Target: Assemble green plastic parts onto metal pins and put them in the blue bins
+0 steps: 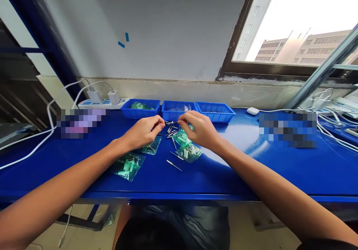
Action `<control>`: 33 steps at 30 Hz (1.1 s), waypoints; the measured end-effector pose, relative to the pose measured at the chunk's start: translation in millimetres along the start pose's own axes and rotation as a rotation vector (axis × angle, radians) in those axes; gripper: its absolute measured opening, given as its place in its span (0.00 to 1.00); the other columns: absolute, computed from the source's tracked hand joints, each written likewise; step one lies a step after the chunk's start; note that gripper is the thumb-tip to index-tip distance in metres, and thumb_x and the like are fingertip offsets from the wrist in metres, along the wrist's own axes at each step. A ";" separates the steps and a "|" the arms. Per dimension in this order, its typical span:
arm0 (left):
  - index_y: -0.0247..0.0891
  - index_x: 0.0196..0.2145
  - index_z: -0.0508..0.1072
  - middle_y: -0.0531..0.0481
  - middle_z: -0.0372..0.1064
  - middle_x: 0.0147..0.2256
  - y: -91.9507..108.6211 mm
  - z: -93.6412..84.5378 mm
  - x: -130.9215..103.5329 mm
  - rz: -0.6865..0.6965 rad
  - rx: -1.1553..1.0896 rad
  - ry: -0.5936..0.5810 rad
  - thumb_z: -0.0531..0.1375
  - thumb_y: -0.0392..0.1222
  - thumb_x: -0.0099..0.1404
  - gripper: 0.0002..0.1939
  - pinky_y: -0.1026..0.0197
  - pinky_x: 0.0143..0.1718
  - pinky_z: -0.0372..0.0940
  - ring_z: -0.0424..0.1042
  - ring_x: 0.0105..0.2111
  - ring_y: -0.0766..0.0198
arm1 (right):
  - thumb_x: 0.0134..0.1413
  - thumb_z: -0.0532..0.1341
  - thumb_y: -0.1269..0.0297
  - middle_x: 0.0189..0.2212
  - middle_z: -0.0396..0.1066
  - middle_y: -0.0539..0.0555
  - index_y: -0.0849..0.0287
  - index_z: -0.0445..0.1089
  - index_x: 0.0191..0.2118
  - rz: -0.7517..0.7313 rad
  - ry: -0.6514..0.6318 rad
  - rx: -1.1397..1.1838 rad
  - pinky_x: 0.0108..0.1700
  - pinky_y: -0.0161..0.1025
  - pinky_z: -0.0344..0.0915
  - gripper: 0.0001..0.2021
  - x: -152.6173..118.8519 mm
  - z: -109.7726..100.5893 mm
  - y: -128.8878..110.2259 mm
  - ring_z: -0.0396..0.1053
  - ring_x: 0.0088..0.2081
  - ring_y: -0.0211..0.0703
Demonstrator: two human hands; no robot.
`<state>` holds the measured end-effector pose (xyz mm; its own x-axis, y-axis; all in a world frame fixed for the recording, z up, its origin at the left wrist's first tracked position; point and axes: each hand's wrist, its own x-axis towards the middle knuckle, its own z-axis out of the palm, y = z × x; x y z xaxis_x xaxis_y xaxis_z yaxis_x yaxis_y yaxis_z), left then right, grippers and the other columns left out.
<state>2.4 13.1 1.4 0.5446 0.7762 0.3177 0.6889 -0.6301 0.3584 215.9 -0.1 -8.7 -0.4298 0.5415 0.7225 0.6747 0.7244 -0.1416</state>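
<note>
Thin metal pins that look like blind rivets lie loose on the blue table, one of them a single rivet [173, 165] near the front. My left hand [144, 131] is closed in a pinch above the table, left of the loose pins; what it grips is too small to make out. Facing it from the right, my right hand [200, 127] is closed too, with its fingertips curled and their contents hidden. Under and beside my hands lie green-tinted clear bags of small parts: a front left bag [129, 166], a bag by my left wrist [152, 145] and a right bag [189, 152].
Behind my hands stand a left blue bin [140, 113] with green bags, a middle blue bin [175, 116] with clear plastic, and a right blue bin [220, 119] with small dark pieces. A power strip [123, 104], a white earphone case [253, 111] and cables lie along the back.
</note>
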 end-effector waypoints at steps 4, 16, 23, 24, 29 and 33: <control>0.37 0.39 0.70 0.47 0.70 0.38 -17.6 -9.8 3.1 -0.049 0.154 -0.073 0.49 0.43 0.64 0.12 0.61 0.36 0.59 0.68 0.36 0.61 | 0.58 0.52 0.63 0.26 0.67 0.52 0.58 0.65 0.30 0.080 0.339 -0.093 0.35 0.38 0.60 0.09 3.1 -23.9 31.8 0.63 0.29 0.38; 0.40 0.42 0.71 0.48 0.69 0.42 -29.3 -13.6 0.5 -0.056 0.269 -0.256 0.49 0.44 0.63 0.14 0.62 0.36 0.59 0.68 0.41 0.59 | 0.51 0.55 0.64 0.37 0.62 0.59 0.60 0.65 0.38 0.352 0.269 -0.202 0.43 0.47 0.62 0.08 -11.8 -8.2 78.0 0.63 0.38 0.46; 0.38 0.35 0.69 0.48 0.68 0.37 -28.7 -7.0 -1.4 -0.038 0.289 -0.253 0.52 0.41 0.60 0.09 0.62 0.33 0.59 0.67 0.35 0.61 | 0.59 0.52 0.64 0.36 0.66 0.57 0.59 0.67 0.40 -0.158 -0.228 -0.019 0.41 0.42 0.62 0.09 -12.2 21.4 -14.5 0.63 0.39 0.44; 0.38 0.34 0.68 0.48 0.68 0.36 -29.1 -6.5 -1.2 -0.040 0.284 -0.245 0.52 0.41 0.61 0.08 0.62 0.32 0.58 0.67 0.35 0.61 | 0.59 0.52 0.64 0.36 0.66 0.56 0.59 0.67 0.40 -0.211 -0.280 -0.013 0.41 0.41 0.62 0.09 -13.2 21.8 -18.8 0.63 0.39 0.43; 0.37 0.38 0.65 0.48 0.69 0.34 -21.0 -3.6 0.2 0.008 0.101 -0.191 0.49 0.40 0.64 0.08 0.63 0.32 0.58 0.67 0.33 0.62 | 0.60 0.51 0.65 0.35 0.68 0.55 0.60 0.66 0.42 -0.218 -0.285 -0.011 0.41 0.40 0.61 0.10 -13.7 17.4 -11.8 0.63 0.38 0.42; 0.37 0.47 0.60 0.50 0.68 0.33 -5.8 2.2 -3.5 0.116 -0.040 -0.140 0.48 0.39 0.66 0.12 0.64 0.33 0.60 0.67 0.32 0.65 | 0.59 0.52 0.65 0.34 0.68 0.56 0.61 0.65 0.44 -0.154 -0.213 -0.046 0.39 0.40 0.61 0.10 -12.0 15.7 -4.2 0.63 0.36 0.42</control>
<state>-2.4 14.1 -3.7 0.6827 0.6919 0.2349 0.5991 -0.7141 0.3620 208.8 -2.9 -27.4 -0.6427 0.5075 0.5739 0.6161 0.7876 -0.0065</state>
